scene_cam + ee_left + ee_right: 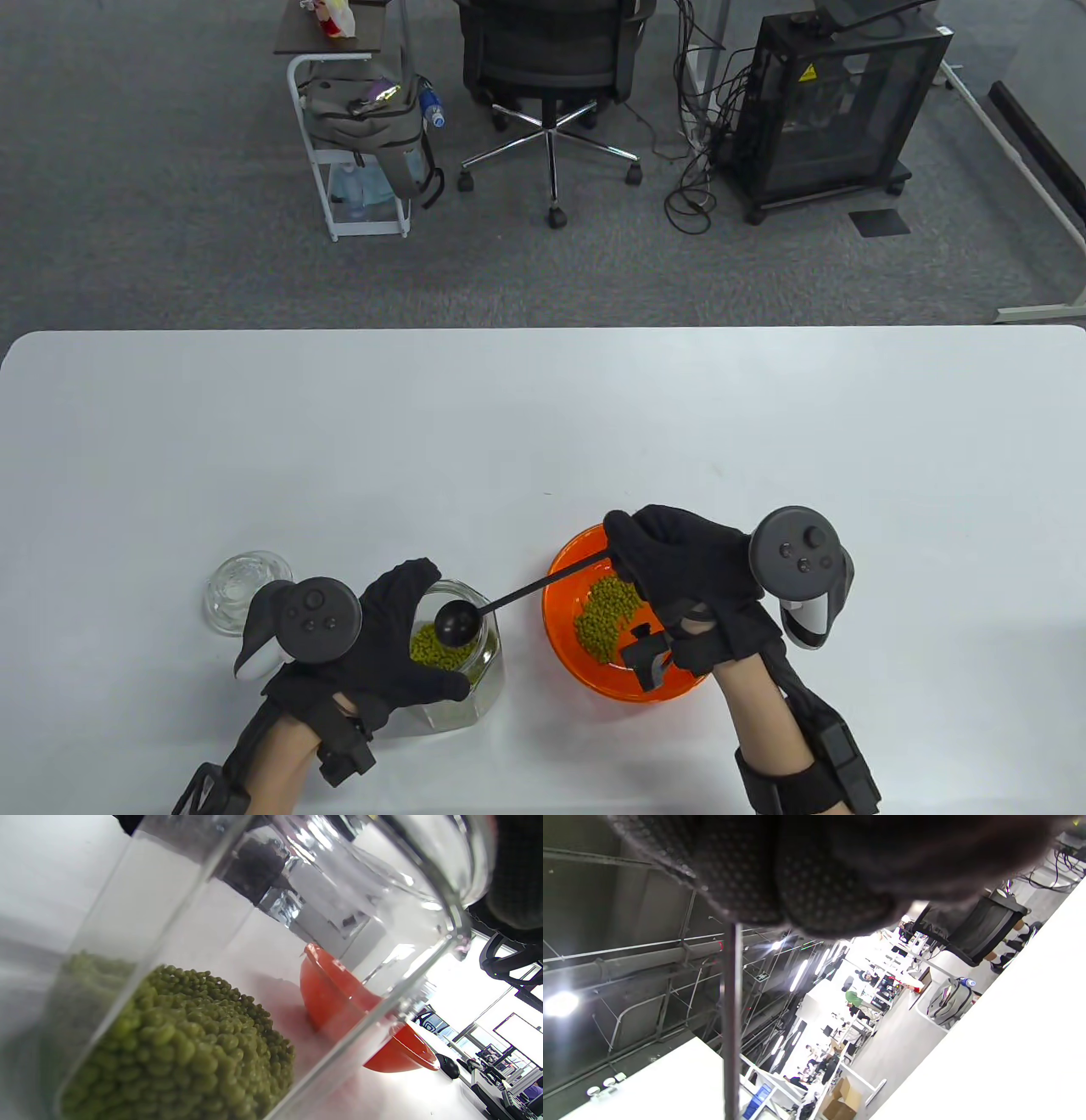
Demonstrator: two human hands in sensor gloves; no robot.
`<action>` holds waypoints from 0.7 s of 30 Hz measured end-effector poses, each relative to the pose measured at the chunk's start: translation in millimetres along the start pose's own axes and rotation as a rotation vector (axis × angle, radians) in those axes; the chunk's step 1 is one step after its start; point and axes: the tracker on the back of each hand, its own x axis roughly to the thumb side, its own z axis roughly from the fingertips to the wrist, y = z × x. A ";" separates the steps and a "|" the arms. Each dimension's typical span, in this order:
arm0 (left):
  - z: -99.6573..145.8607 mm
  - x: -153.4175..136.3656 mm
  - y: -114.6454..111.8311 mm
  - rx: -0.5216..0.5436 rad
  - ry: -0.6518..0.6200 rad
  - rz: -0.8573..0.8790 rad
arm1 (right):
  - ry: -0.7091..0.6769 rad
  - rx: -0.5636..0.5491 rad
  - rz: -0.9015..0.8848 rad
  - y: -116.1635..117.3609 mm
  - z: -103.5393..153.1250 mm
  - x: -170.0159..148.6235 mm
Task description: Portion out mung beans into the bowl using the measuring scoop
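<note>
A glass jar [475, 679] of green mung beans [441, 649] stands near the table's front edge, tilted in my left hand [399, 637], whose fingers wrap its sides. In the left wrist view the jar [254, 942] fills the frame, beans [182, 1052] heaped at its bottom. My right hand [679, 560] grips the far end of a black measuring scoop's handle [543, 586]. The scoop's round cup [456, 621] sits over the jar's mouth. An orange bowl [564, 645] under my right hand holds a pile of beans [607, 624]. The right wrist view shows only the handle [731, 1018] below my glove.
The jar's glass lid [242, 590] lies on the white table [543, 424] left of my left hand. The orange bowl [339, 1001] shows through the jar glass. An office chair [551, 68], a cart and a black cabinet stand on the floor beyond the table.
</note>
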 end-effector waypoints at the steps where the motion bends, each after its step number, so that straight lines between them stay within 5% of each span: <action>1: 0.1 0.0 0.0 0.001 0.000 0.000 | -0.004 0.013 0.019 4.2 -0.9 1.9; 21: 0.0 0.0 0.6 0.001 0.001 0.005 | -0.355 0.066 0.550 103.9 5.5 67.5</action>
